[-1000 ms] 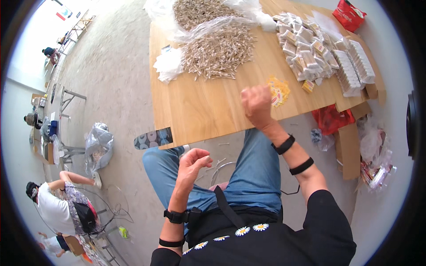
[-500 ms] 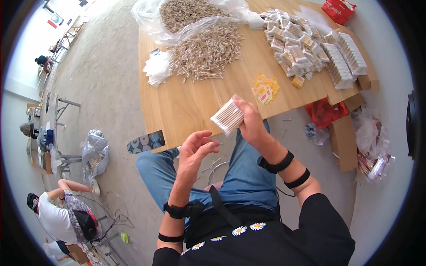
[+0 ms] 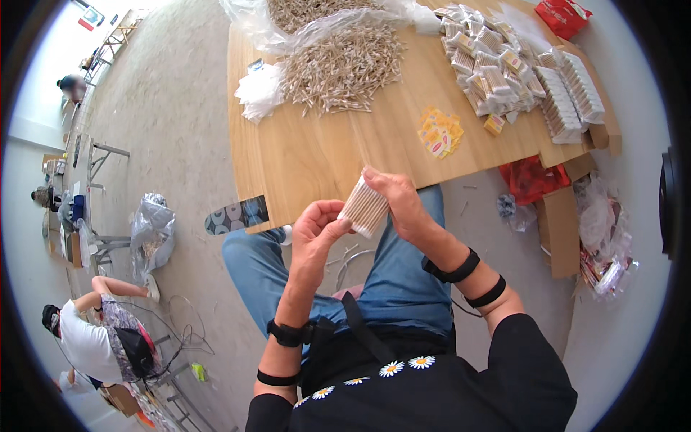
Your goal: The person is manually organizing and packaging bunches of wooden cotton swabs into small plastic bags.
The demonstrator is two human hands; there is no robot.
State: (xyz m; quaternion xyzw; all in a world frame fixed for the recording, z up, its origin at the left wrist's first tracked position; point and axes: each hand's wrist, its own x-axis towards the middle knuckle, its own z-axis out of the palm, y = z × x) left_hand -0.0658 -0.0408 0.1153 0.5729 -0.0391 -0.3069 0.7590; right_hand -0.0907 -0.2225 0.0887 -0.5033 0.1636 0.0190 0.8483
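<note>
I sat with my knees under the near edge of the wooden surface (image 3: 324,158), and both hands were raised above my lap. My right hand (image 3: 399,205) had its grip closed round a small clear packet of pale sticks (image 3: 364,209), thumb on top and fingers curled beneath, so the packet stood tilted just off the surface's edge. My left hand (image 3: 317,230) met it from the other side, its grip half closed, thumb and fingertips pinching the packet's lower corner (whether it truly held any weight, I could not tell).

Past my hands, a little heap of yellow and red labels (image 3: 439,133) lay on the bare wood to the right. Farther out, a broad loose pile of pale sticks (image 3: 345,65) spread across the middle, with a bunch of white plastic bags (image 3: 258,90) just beside it on the left and a large clear bag of more sticks (image 3: 302,14) behind it. To the far right, filled packets (image 3: 493,68) lay heaped next to neat rows of packed ones (image 3: 572,93).

On the floor, well to my left, a person in a white shirt (image 3: 86,338) crouched.
</note>
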